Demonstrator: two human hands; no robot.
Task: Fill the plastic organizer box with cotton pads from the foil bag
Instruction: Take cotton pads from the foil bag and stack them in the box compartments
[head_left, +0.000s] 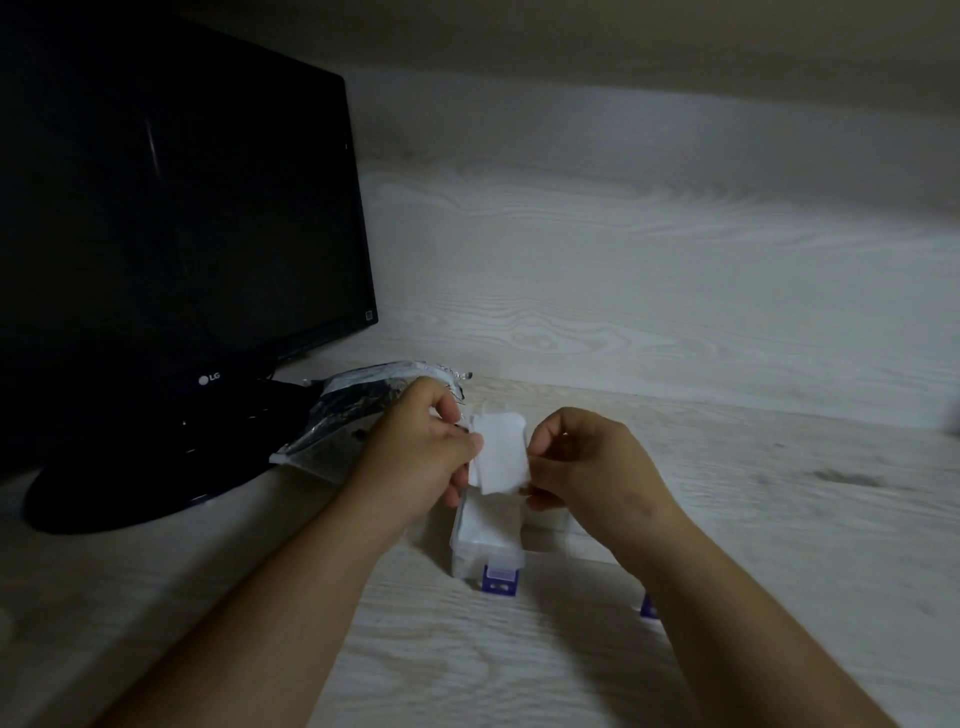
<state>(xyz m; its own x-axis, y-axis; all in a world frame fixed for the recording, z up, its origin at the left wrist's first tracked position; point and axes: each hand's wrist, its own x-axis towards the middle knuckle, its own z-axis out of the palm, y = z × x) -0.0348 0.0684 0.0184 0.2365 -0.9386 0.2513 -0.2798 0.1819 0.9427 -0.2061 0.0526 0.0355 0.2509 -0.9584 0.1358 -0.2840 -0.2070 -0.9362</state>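
Pinched at opposite edges by left hand (421, 447) and right hand (587, 462), thumbs and curled fingers closed on them: white pads (501, 452), one or several impossible to tell, held flat just above box (485, 540), seemingly to square them up before lowering in; inside box, more pads stacked near the rim, filling apparently well along; behind box and to its left, bag (343, 421), kept near, probably for short reaches; further left of box, dark monitor (171, 208); beneath box, pale desk (727, 519), purple latch of box facing the camera.
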